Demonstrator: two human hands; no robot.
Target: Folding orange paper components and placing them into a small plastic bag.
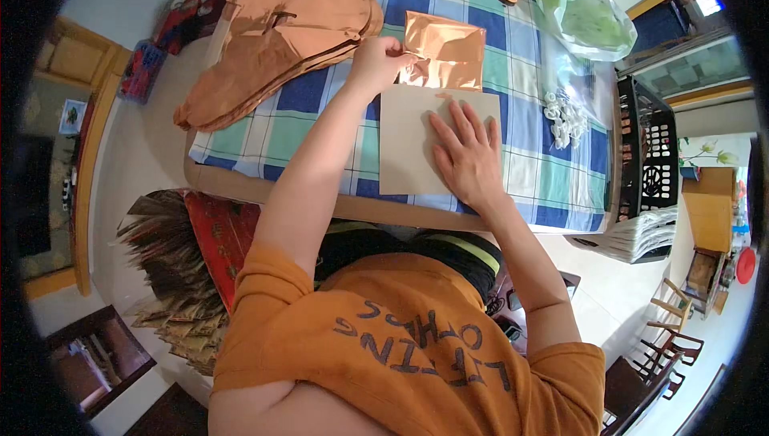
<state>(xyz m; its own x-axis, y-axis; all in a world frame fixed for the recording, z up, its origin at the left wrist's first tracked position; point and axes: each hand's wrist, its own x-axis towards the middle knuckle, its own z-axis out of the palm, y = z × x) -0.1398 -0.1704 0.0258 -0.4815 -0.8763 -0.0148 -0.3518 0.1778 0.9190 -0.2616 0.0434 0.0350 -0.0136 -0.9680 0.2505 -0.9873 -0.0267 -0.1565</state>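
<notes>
Green plastic bag (589,16), white rings (565,116), black crate (649,156) right of checked cloth (529,76).

Orange short-sleeved shirt (400,340), grey lettering

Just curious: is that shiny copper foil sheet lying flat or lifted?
Partly lifted: the left hand pinches the copper foil sheet at its edge, and its lower part looks crinkled.

a lived-in home room used for handwork: a table under a blue and green checked cloth (320,116) stands on a pale tiled floor (144,156), with wooden chairs (669,340), a wooden cabinet (709,212), a black plastic crate (649,156) and a window (697,68) around it.
</notes>
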